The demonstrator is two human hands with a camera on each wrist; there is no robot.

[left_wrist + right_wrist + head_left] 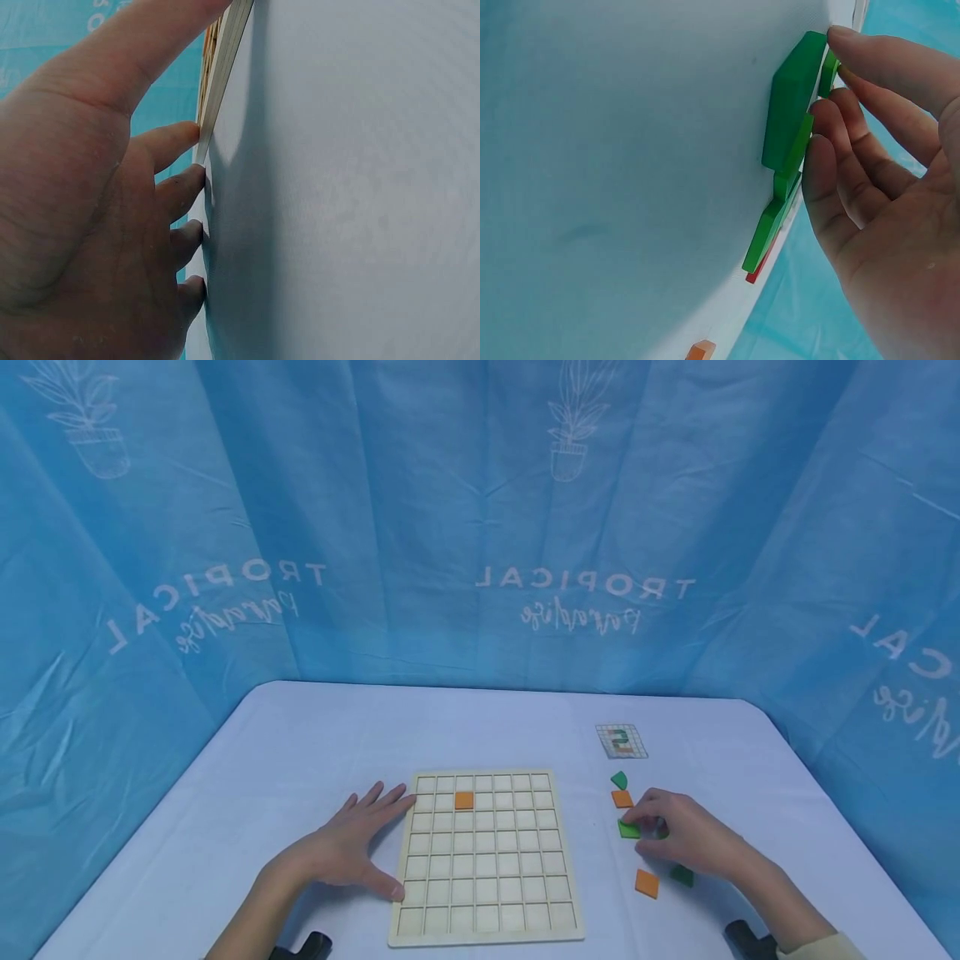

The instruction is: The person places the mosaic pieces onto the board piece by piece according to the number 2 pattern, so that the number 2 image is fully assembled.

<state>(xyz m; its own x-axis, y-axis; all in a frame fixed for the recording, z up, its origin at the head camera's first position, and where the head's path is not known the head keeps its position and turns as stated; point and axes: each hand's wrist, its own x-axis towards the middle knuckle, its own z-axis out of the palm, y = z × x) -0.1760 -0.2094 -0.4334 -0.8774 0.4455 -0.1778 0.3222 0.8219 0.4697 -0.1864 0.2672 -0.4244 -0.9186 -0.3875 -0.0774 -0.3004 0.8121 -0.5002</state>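
My left hand [348, 839] is spread flat beside the wooden grid board [486, 938], fingertips and thumb at its left edge. In the left wrist view its fingers [180, 191] reach toward the board's side [225, 67]. One orange square tile [464, 800] sits in a cell of the board's second row. My right hand [690, 831] reaches down over the loose tiles, index fingertip right at a light green tile [628, 830] and thumb just below it, with a gap between. A dark green tile [682, 876] lies partly under this hand. Several green tiles [791, 112] show beside the fingers in the right wrist view.
Orange tiles [647, 883] [622, 799] and a green curved-edge tile [619, 780] lie right of the board. Behind them is a small pattern card [622, 741]. The white table [337, 718] backs onto a blue curtain [420, 527].
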